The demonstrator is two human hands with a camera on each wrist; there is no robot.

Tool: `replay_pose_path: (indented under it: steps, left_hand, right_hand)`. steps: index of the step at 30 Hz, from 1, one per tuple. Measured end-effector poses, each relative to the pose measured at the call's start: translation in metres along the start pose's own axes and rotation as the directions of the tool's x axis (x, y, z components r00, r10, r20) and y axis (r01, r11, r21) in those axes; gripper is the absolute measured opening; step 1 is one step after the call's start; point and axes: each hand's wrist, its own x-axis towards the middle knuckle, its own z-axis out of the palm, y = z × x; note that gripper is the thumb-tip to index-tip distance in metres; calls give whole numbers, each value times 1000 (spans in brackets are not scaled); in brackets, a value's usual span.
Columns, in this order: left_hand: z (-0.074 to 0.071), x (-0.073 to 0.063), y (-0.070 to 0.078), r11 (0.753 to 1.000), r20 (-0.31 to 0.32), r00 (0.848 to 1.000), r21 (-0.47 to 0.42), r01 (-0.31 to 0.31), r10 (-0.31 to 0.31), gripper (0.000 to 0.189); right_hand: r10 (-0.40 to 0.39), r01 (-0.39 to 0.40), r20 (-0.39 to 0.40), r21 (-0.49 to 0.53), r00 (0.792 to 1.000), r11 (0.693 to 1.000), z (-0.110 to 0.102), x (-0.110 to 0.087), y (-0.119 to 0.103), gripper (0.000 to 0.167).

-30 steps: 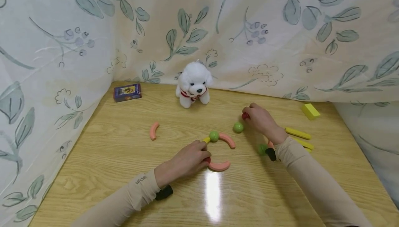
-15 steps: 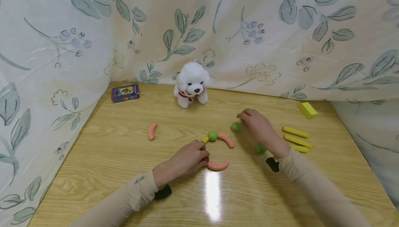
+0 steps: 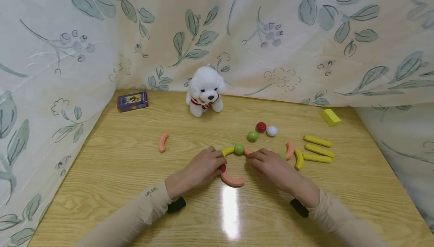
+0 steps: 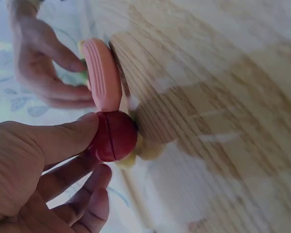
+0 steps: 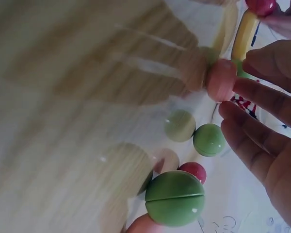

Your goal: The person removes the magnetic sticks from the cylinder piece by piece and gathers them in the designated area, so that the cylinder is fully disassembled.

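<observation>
My left hand [image 3: 200, 170] pinches a red ball [image 4: 114, 136] between thumb and fingers. One end of a pink curved stick [image 3: 233, 180] meets this ball. A yellow curved stick [image 3: 227, 151] runs from beside the left fingertips to a green ball [image 3: 239, 149]. Another pink curved stick [image 5: 220, 80] meets that green ball, its near end by my right hand [image 3: 274, 170]. In the right wrist view the right fingers extend loosely beside this stick's end; the thumb is apart from them. Whether they touch it is hard to tell.
Beyond the right hand lie a loose green ball [image 3: 252, 136], a red ball [image 3: 261, 127] and a white ball [image 3: 272, 131]. Several yellow sticks [image 3: 317, 141] and a yellow block [image 3: 330, 117] are at right. A plush dog [image 3: 205, 90] and card box [image 3: 133, 101] stand behind.
My right hand has let go of a red ball near the loose green one and moved down-left to the pink stick. The joined green ball has shifted slightly right. My left hand keeps its pinch.
</observation>
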Motion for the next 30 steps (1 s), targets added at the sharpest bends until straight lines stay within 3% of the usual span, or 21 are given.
replay_pose_path:
  steps: [6, 14, 20, 22, 27, 30]
  left_hand:
    - [1, 2, -2, 998, -24, 999, -56, 35, -36, 9]
    - [6, 5, -4, 997, -79, 995, -64, 50, -55, 8]
    - [1, 2, 2, 981, -17, 985, -94, 171, -173, 17]
    - [-1, 0, 6, 983, 14, 989, -105, 150, -149, 13]
    - [-2, -5, 14, 992, 95, 995, -128, 4, 8, 10]
    - [0, -6, 13, 992, 105, 994, -125, -1, 14, 14]
  right_hand:
    - [13, -12, -6, 65, 1000, 998, -1, -10, -8, 20]
    - [0, 11, -83, 131, 997, 991, 0, -14, -15, 21]
    - [17, 5, -141, 152, 990, 988, 0, -8, -10, 30]
    - [36, -14, -145, 147, 989, 989, 0, -5, -6, 35]
    - [31, -17, -112, 130, 993, 991, 2, -3, 1, 39]
    - [31, -19, -98, 115, 995, 993, 2, -3, 0, 37]
